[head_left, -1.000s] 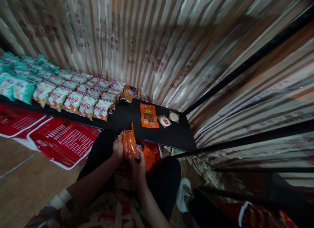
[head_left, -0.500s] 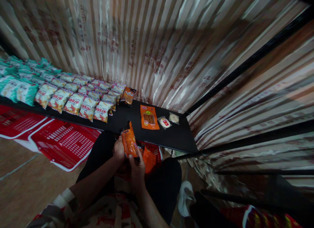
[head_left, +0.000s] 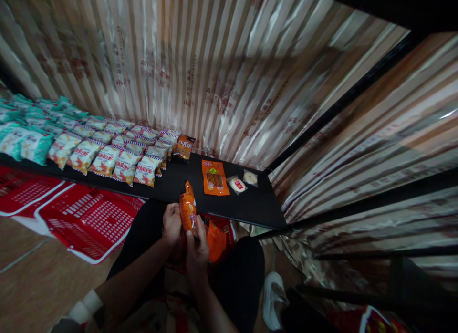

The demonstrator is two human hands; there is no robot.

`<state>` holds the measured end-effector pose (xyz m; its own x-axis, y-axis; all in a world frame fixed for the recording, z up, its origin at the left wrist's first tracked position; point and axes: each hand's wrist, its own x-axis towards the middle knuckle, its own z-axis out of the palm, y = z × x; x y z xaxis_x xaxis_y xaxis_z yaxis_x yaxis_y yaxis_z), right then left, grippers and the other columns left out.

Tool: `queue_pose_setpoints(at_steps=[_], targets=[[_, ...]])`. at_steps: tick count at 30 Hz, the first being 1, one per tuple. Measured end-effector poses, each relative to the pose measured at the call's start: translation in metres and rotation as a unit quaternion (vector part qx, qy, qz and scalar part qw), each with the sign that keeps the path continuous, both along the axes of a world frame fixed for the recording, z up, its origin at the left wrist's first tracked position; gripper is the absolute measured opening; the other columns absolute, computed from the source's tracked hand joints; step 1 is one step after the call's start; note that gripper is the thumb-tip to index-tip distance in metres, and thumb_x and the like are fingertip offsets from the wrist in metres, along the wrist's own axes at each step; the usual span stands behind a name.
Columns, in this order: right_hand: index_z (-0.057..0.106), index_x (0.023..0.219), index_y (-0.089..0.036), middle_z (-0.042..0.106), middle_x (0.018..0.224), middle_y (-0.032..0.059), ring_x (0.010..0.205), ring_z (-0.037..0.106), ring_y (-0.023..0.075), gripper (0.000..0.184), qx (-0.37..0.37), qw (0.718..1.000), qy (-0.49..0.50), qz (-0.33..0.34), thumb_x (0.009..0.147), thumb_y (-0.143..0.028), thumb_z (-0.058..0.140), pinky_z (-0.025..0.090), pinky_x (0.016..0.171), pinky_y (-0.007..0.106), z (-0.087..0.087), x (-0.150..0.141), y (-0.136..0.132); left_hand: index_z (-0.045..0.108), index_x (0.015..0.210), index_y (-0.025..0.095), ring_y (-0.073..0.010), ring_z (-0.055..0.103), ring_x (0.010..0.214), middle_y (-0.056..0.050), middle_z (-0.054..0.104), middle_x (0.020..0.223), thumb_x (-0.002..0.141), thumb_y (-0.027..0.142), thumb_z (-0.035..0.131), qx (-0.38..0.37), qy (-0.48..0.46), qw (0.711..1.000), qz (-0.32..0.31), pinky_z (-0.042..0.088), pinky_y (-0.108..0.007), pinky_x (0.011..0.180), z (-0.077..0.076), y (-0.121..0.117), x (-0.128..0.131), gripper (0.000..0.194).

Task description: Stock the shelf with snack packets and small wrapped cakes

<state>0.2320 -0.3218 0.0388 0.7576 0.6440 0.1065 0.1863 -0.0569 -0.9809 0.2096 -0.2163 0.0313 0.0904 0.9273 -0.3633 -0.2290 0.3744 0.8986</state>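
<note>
An orange snack bag (head_left: 188, 208) stands roughly upright between my hands, above my lap and close to the shelf's front edge. My right hand (head_left: 198, 247) grips its lower end, thumb on the near face. My left hand (head_left: 172, 224) is closed against the bag's left side, its fingertips partly hidden. Below and to the right, more orange packaging (head_left: 216, 240) sits in a red basket (head_left: 232, 230) between my knees. Beyond the bag, a flat orange packet (head_left: 214, 177) lies on the black shelf (head_left: 246, 206), beside two small round wrapped items, one with a red label (head_left: 236, 184).
Rows of white snack bags (head_left: 103, 159) and teal bags (head_left: 36, 144) fill the shelf's left side, with an orange-brown bag (head_left: 183, 148) at their right end. Red baskets (head_left: 89, 218) stand below. Black frame bars (head_left: 322, 118) and striped curtain (head_left: 222, 51) enclose the right and back. A white shoe (head_left: 274, 299) is at lower right.
The orange snack bag has turned in my hands and now shows a narrower side, more upright. My left hand has shifted slightly left along it. The whole view has tilted a little.
</note>
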Motion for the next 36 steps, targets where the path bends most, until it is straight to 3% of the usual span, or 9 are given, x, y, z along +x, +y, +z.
queue_pose_setpoints(at_steps=[3,9,13,20,26,31,33,36], targets=[[0.054,0.126,-0.021,0.047,0.137,0.0100,0.127,0.042,0.0239,0.044,0.009,0.997,-0.072,-0.002,0.085,-0.037,0.051,0.033,0.106,0.046,-0.001,0.004,0.001,0.055,0.084,0.017,-0.0120,0.057,0.058,-0.001,0.059,0.070,0.076,0.041,0.052,-0.015,-0.027,0.999,-0.042,0.044,-0.022,0.051,0.012,-0.003,-0.005,0.026],[0.056,0.124,-0.026,0.045,0.138,0.0083,0.127,0.040,0.0263,0.039,-0.009,0.978,-0.210,0.002,0.086,-0.029,0.048,0.032,0.103,0.050,-0.005,0.008,0.006,0.055,0.099,0.021,-0.0160,0.064,0.083,-0.005,0.065,0.096,0.076,0.049,0.056,-0.025,-0.094,0.990,-0.097,0.050,-0.026,0.069,0.023,-0.006,-0.017,0.036],[0.054,0.126,-0.031,0.042,0.141,0.0060,0.129,0.035,0.0289,0.041,-0.048,0.959,-0.276,0.038,0.086,-0.027,0.045,0.031,0.102,0.053,-0.004,0.005,0.007,0.058,0.097,0.020,-0.0183,0.064,0.088,-0.004,0.067,0.093,0.073,0.050,0.061,-0.020,-0.106,0.986,-0.125,0.050,-0.027,0.075,0.026,-0.002,-0.023,0.039],[0.047,0.130,-0.036,0.040,0.143,0.0047,0.132,0.031,0.0317,0.048,-0.081,0.925,-0.360,0.087,0.085,-0.020,0.044,0.031,0.099,0.057,-0.008,-0.001,0.003,0.057,0.089,0.017,-0.0198,0.066,0.075,-0.006,0.068,0.082,0.072,0.040,0.066,-0.101,-0.150,0.974,-0.139,0.052,-0.031,0.070,0.040,0.002,-0.028,0.031],[0.046,0.132,-0.034,0.043,0.141,0.0062,0.135,0.027,0.0313,0.056,-0.071,0.925,-0.361,0.099,0.080,-0.013,0.044,0.031,0.099,0.058,-0.006,-0.003,0.001,0.057,0.089,0.016,-0.0200,0.067,0.074,-0.005,0.068,0.081,0.060,0.034,0.078,-0.109,-0.130,0.977,-0.132,0.053,-0.030,0.068,0.039,0.003,-0.024,0.039],[0.053,0.127,-0.030,0.043,0.141,0.0064,0.134,0.031,0.0297,0.055,-0.017,0.924,-0.352,0.146,0.075,-0.011,0.045,0.034,0.100,0.056,-0.005,0.000,0.001,0.057,0.087,0.015,-0.0176,0.066,0.065,-0.005,0.068,0.077,0.058,0.029,0.080,-0.101,-0.091,0.983,-0.122,0.052,-0.028,0.062,0.032,0.014,-0.023,0.040],[0.056,0.123,-0.027,0.048,0.136,0.0070,0.130,0.038,0.0273,0.047,0.001,0.939,-0.320,0.129,0.079,-0.015,0.044,0.035,0.101,0.054,-0.005,0.004,0.004,0.057,0.087,0.015,-0.0165,0.065,0.062,-0.005,0.068,0.075,0.059,0.027,0.079,-0.102,-0.082,0.984,-0.120,0.052,-0.027,0.061,0.030,0.019,-0.023,0.037],[0.061,0.115,-0.022,0.056,0.128,0.0103,0.123,0.047,0.0260,0.034,-0.009,0.973,-0.228,0.037,0.085,-0.027,0.046,0.034,0.103,0.051,-0.008,0.016,0.013,0.057,0.089,0.015,-0.0174,0.065,0.061,-0.005,0.068,0.075,0.061,0.027,0.078,-0.099,-0.091,0.982,-0.135,0.052,-0.028,0.059,0.029,0.023,-0.025,0.037]])
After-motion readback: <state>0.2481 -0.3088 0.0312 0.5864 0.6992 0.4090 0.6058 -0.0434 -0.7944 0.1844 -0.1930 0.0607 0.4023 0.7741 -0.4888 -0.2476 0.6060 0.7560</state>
